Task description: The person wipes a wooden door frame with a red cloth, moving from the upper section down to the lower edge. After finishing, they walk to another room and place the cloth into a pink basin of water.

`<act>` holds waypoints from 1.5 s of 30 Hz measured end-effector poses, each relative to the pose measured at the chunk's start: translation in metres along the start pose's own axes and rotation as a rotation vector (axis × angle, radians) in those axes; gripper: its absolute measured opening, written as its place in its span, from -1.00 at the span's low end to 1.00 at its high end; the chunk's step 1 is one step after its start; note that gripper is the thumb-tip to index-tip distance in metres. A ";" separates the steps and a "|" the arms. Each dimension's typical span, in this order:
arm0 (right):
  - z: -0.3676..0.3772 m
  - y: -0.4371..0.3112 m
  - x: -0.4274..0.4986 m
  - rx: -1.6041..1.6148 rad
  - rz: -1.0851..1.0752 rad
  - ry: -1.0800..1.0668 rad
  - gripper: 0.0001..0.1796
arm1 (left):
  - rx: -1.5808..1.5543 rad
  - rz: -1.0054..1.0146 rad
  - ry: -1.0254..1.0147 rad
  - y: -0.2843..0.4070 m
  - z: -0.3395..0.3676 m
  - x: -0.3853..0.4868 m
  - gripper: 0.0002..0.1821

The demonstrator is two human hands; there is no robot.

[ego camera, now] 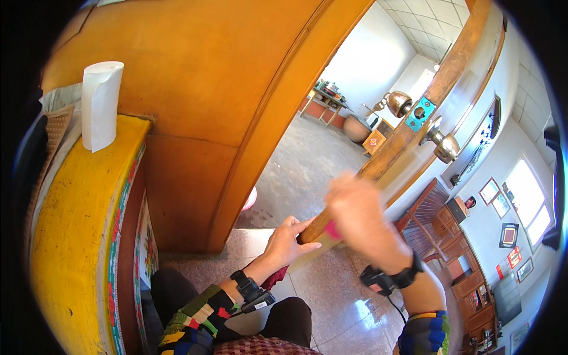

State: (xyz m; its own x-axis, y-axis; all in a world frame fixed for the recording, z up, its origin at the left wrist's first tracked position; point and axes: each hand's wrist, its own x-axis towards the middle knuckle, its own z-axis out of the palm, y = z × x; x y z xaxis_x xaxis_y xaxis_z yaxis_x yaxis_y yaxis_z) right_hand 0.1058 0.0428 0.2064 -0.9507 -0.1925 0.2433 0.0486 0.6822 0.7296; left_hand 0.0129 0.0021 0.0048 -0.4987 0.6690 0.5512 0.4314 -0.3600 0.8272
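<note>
An open wooden door (399,137) stands before me, its bare edge running up to the right. Around the near end of that edge my left hand (284,239) is closed, thumb on one side and fingers on the other. A dark red cloth (275,278) hangs below this hand; whether the hand holds it is hidden. My right hand (357,213), blurred, is curled at the door's right side over a pink thing (332,230), too blurred to name. Farther up are a teal-stained latch plate (420,114) and brass knobs (446,148), (399,104), keys (376,106) at one.
To the left, a paper roll (101,106) stands on a yellow cabinet (84,195) beside an orange wooden panel (195,88). Through the doorway are a large pot (356,128) and a table (328,100). A wooden bench (421,206) is behind the door at right.
</note>
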 end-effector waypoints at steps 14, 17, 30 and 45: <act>0.030 0.003 -0.015 -0.120 0.104 -0.005 -0.96 | 0.035 -0.005 -0.006 -0.007 0.004 -0.002 -0.41; 0.024 -0.001 -0.011 -0.108 0.048 0.032 -0.93 | 0.061 -0.032 -0.019 -0.006 0.003 -0.001 -0.34; -0.003 0.000 -0.016 -0.028 0.069 -0.099 -0.93 | 0.068 -0.048 -0.051 -0.002 -0.001 -0.002 -0.25; 0.034 -0.027 -0.018 0.109 -0.117 -0.070 -0.94 | 0.023 -0.020 -0.073 -0.011 0.000 0.001 -0.23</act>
State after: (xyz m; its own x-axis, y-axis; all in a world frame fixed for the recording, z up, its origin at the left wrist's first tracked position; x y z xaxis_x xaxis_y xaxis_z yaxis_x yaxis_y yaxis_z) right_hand 0.1112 0.0520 0.1605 -0.9670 -0.2282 0.1133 -0.0934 0.7311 0.6759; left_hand 0.0077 0.0067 -0.0031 -0.4519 0.7218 0.5242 0.4393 -0.3314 0.8350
